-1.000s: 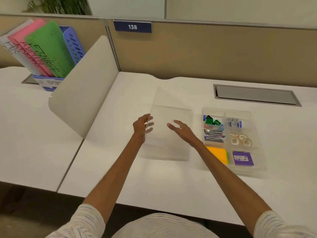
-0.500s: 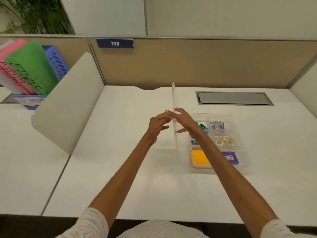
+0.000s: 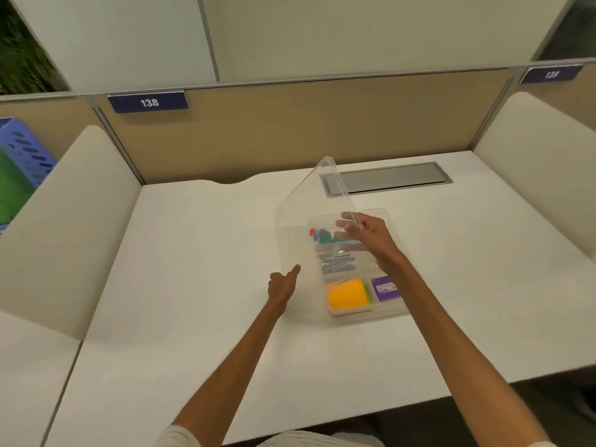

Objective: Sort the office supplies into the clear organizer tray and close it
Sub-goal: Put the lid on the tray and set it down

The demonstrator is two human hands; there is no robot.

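Note:
The clear organizer tray (image 3: 400, 309) lies on the white desk, right of centre. Its compartments hold an orange sticky-note pad (image 3: 346, 293), a purple box (image 3: 385, 288), grey clips (image 3: 337, 262) and green and blue binder clips (image 3: 325, 237). A clear lid (image 3: 303, 214) hangs tilted over the tray's left half, its far edge raised. My right hand (image 3: 371, 235) grips the lid's right edge above the tray. My left hand (image 3: 282, 287) holds the lid's near left edge, thumb pointing up against it. Part of the tray's right side is hidden behind my right hand.
A grey cable hatch (image 3: 387, 178) is set into the desk behind the tray. Cream divider panels (image 3: 64, 227) stand at both sides. A purple file holder (image 3: 24, 150) with a green folder stands far left. Beige partition wall carries a sign "138" (image 3: 149, 102).
The lid, upright on edge left of the tray half a second ago, has swung right and now leans over the tray. Both hands moved with it; the view shifted right.

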